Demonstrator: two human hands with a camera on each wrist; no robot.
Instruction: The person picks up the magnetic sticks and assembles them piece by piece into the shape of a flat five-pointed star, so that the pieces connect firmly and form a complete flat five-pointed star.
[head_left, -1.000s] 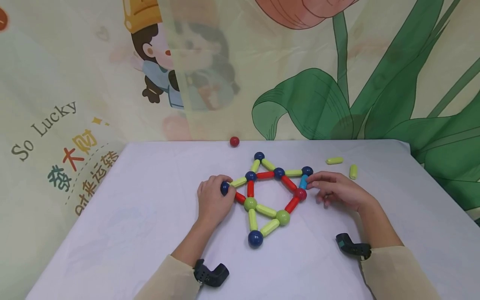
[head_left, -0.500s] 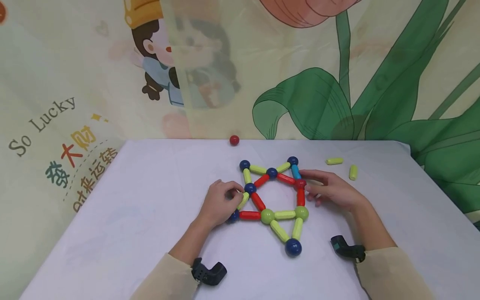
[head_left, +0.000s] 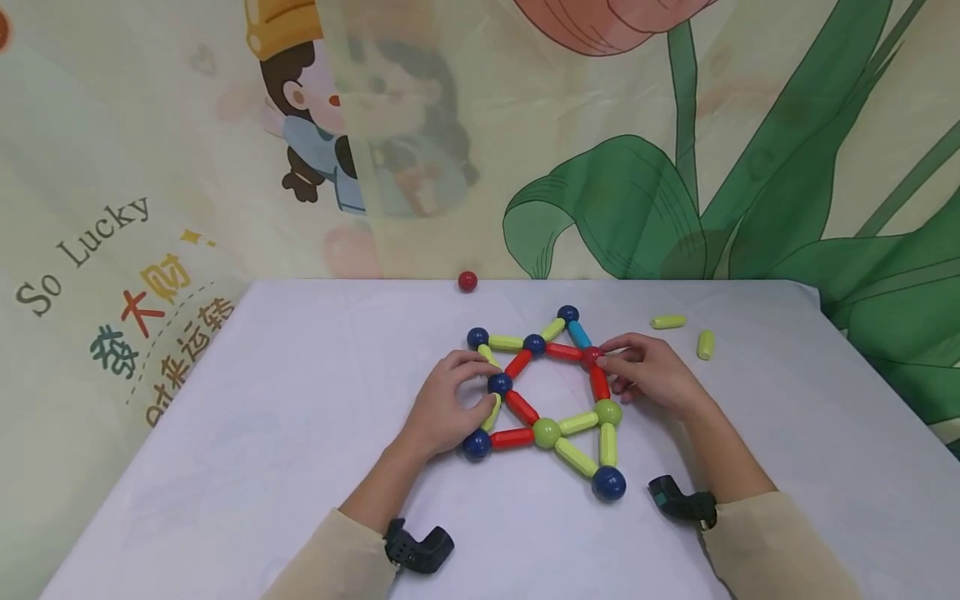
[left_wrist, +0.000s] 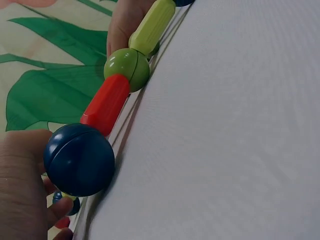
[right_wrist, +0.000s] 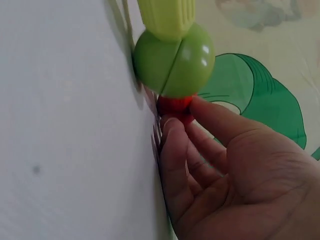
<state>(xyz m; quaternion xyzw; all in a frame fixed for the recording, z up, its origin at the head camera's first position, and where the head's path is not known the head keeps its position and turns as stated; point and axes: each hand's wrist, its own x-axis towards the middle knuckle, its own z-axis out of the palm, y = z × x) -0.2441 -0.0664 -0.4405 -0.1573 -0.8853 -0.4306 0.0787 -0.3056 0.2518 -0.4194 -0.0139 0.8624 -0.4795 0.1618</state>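
A flat frame of magnetic building sticks and balls lies on the white table (head_left: 300,467), a ring with triangles around it. My left hand (head_left: 448,404) grips its left side, index finger by a navy ball (head_left: 500,383) and thumb on a yellow-green stick. Close to that palm is a larger navy ball (head_left: 476,444), also big in the left wrist view. On the right, my right hand (head_left: 660,375) pinches the red ball (head_left: 592,357) between thumb and index finger. A blue stick (head_left: 579,335) and a red stick (head_left: 600,383) join there. Nearest me is another navy ball (head_left: 608,483).
Two loose yellow-green sticks, one lying sideways (head_left: 668,322) and one lengthwise (head_left: 706,344), are at the back right. A loose red ball (head_left: 467,282) sits at the table's far edge, before a printed cloth backdrop (head_left: 420,242).
The frame has turned anticlockwise between my hands; its near navy ball swung right. My left hand shifted its hold along the left side. My right hand moved left onto the red ball.
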